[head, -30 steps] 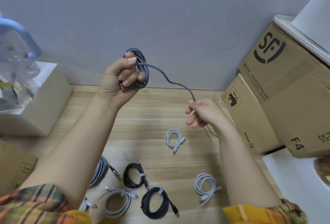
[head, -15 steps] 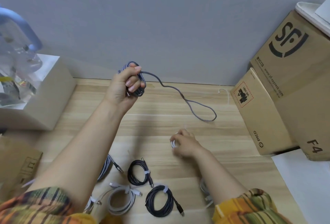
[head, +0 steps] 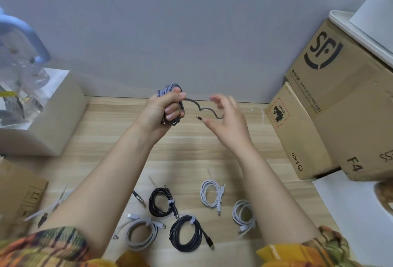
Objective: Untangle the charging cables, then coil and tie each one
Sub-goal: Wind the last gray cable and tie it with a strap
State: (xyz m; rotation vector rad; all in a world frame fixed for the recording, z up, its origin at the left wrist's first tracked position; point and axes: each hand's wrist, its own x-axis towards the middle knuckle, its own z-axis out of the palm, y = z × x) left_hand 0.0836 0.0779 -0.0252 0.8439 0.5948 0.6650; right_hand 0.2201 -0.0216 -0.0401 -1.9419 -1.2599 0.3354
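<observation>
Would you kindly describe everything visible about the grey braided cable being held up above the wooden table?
The grey braided charging cable looks fabric-sheathed, woven in blue-grey and white. Most of it is wound into a compact coil gripped in the left hand, raised above the light wooden table. A loose tail wavers rightward from the coil to a small dark plug tip near the right hand, whose blurred, spread fingers are at the tail; firm contact cannot be told. No tie is visible on it.
</observation>
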